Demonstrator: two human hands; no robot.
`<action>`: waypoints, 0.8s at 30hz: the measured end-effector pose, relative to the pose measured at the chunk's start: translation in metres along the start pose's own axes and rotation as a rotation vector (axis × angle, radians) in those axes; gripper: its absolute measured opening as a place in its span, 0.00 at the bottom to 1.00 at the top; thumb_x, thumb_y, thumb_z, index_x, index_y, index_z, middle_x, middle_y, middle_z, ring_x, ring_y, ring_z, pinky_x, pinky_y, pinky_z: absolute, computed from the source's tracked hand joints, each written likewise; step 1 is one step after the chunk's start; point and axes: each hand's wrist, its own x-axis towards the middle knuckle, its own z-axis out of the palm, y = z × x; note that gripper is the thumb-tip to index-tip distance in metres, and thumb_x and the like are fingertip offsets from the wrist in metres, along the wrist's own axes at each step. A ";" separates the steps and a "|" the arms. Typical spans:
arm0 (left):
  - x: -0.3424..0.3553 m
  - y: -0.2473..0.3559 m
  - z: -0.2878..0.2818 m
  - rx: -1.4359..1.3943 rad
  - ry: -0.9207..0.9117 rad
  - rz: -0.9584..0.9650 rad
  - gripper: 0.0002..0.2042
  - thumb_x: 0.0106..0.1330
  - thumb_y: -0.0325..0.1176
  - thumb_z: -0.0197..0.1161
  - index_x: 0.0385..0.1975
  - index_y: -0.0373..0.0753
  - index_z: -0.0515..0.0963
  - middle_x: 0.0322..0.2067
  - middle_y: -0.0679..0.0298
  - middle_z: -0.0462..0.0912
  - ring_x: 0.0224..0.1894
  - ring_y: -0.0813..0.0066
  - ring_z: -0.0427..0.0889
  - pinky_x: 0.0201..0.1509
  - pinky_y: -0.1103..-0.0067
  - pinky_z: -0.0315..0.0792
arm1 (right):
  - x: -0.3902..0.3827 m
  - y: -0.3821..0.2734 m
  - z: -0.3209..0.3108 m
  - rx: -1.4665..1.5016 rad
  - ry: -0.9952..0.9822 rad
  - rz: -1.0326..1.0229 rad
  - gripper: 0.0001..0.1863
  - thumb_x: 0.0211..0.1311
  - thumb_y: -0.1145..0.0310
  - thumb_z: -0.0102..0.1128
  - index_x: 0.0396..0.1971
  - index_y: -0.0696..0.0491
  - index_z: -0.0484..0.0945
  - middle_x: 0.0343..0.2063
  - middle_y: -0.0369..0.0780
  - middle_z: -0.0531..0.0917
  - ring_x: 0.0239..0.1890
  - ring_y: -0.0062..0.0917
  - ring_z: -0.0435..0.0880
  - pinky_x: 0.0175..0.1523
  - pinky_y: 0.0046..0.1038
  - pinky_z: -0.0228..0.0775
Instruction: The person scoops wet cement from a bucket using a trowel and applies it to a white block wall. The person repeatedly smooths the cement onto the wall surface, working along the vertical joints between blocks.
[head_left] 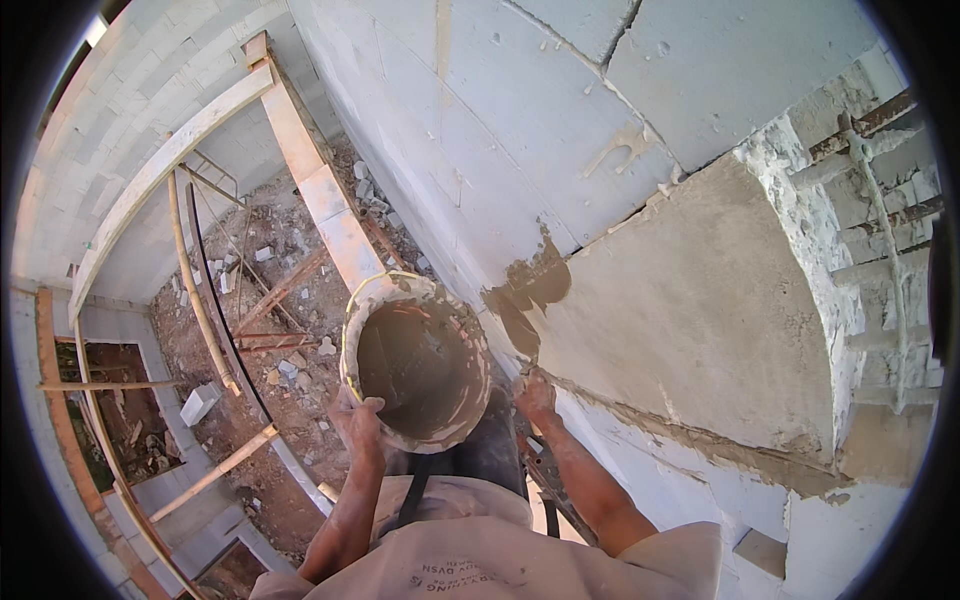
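A bucket point(415, 365) with grey wet mortar inside and a crusted rim is low in the middle, in front of my body. My left hand point(362, 425) grips its near left side. My right hand point(535, 400) is closed just right of the bucket, against the wall; what its fingers hold is hard to make out, blending into the mortar. Above it, a wet mortar smear point(530, 285) runs down the white block wall point(520, 120) beside a smooth plastered panel point(690, 310).
A long plank point(310, 170) stretches away beyond the bucket. A curved-looking beam point(170, 150), poles point(200, 280) and rubble point(280, 250) lie lower on the left, near a window opening point(120, 410). Rough concrete with exposed bars point(880, 220) is at the right.
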 end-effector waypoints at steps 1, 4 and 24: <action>0.001 -0.003 -0.007 -0.004 0.031 0.015 0.19 0.44 0.18 0.56 0.40 0.29 0.79 0.33 0.67 0.81 0.34 0.76 0.77 0.43 0.80 0.70 | 0.024 0.006 0.034 0.005 -0.047 0.038 0.27 0.63 0.54 0.55 0.53 0.60 0.69 0.44 0.57 0.82 0.49 0.52 0.81 0.56 0.50 0.71; 0.005 -0.012 -0.023 0.021 0.103 0.097 0.17 0.44 0.19 0.56 0.38 0.30 0.79 0.32 0.66 0.81 0.33 0.76 0.78 0.42 0.80 0.71 | 0.097 0.004 0.085 0.059 -0.029 0.170 0.25 0.63 0.55 0.55 0.51 0.59 0.71 0.42 0.56 0.83 0.47 0.54 0.82 0.54 0.49 0.73; 0.004 -0.024 -0.006 0.207 0.164 0.017 0.17 0.43 0.22 0.59 0.37 0.26 0.79 0.31 0.63 0.82 0.31 0.72 0.78 0.41 0.77 0.73 | 0.006 -0.078 -0.098 0.788 0.329 -0.248 0.14 0.60 0.63 0.67 0.33 0.60 0.79 0.21 0.45 0.82 0.24 0.35 0.82 0.32 0.35 0.73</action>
